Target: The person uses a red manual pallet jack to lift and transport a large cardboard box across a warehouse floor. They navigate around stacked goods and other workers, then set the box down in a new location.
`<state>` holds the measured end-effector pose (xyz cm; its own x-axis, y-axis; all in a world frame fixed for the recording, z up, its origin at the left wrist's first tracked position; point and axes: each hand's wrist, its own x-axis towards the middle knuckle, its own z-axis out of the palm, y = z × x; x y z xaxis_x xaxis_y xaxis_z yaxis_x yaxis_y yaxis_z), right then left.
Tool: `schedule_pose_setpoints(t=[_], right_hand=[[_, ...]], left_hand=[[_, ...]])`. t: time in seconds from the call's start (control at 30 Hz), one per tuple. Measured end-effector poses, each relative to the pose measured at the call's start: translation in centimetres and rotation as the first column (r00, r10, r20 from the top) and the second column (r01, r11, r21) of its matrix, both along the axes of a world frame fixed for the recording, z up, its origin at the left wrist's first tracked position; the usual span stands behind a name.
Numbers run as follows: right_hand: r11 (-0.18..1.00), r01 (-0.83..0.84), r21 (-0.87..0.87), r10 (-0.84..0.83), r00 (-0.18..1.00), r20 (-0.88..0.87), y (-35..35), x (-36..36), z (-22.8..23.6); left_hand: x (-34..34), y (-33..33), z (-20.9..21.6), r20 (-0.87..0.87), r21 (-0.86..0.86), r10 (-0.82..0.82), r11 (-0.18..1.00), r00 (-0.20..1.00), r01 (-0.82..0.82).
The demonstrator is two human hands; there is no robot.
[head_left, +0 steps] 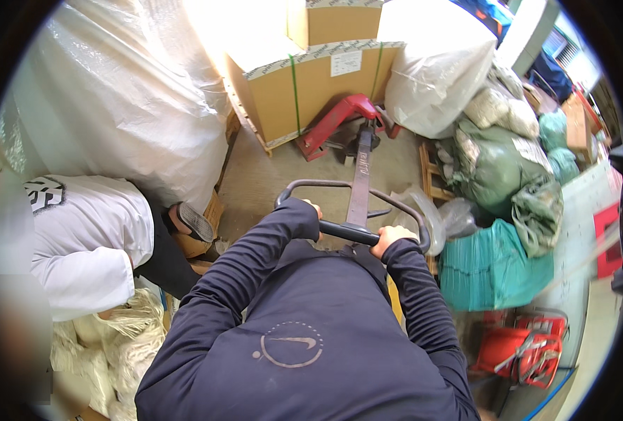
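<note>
In front of my waist lies the looped handle [348, 233] of a red pallet jack [336, 119]. My left hand [316, 216] grips the left part of its black crossbar, partly hidden by my sleeve. Around the right end of the same bar, my right hand [391, 238] is closed. From the handle a long dark red shaft [360, 172] runs forward to the jack's body. That body stands close against a large cardboard box [273, 102] with green straps; whether its forks are under the load cannot be seen.
A tall plastic-wrapped load [122, 84] rises on the left. Close by on that side, a person in a white shirt [94, 238] bends low. Stuffed green sacks [483, 165], a teal bundle [497, 266] and a wooden pallet [431, 172] line the right. Red equipment [518, 351] sits lower right.
</note>
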<state>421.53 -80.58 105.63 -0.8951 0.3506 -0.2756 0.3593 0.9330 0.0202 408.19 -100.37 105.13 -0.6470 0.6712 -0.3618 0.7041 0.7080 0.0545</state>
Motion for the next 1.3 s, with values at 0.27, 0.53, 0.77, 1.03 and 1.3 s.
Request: schedule_pose_setpoints(t=[0.27,0.53,0.77,1.03,1.3], right_hand=[[0.999,0.025,-0.025,-0.025,1.000,0.007,-8.3,6.0,-3.0],[0.998,-0.044,-0.053,0.046,0.998,0.046,-8.1,13.1,-4.2],[0.995,-0.098,0.034,0.100,0.994,-0.047,-3.9,17.3,-5.3],[0.973,-0.227,-0.047,0.223,0.972,-0.078,0.3,15.4,2.0],[0.886,-0.321,0.336,0.443,0.362,-0.820,9.5,6.7,16.4]], left_hand=[[5.3,-7.9,-1.3,-0.048,-0.058,-0.097,0.994,0.994,0.094],[13.0,-8.7,-3.5,0.026,-0.046,-0.048,0.998,0.999,0.049],[18.5,-6.0,-5.0,0.108,-0.018,0.046,0.999,0.993,-0.044],[15.7,-2.8,3.2,0.191,-0.045,0.015,0.999,0.982,-0.006],[0.3,-3.5,11.8,-0.527,0.844,0.244,0.259,0.814,0.469]])
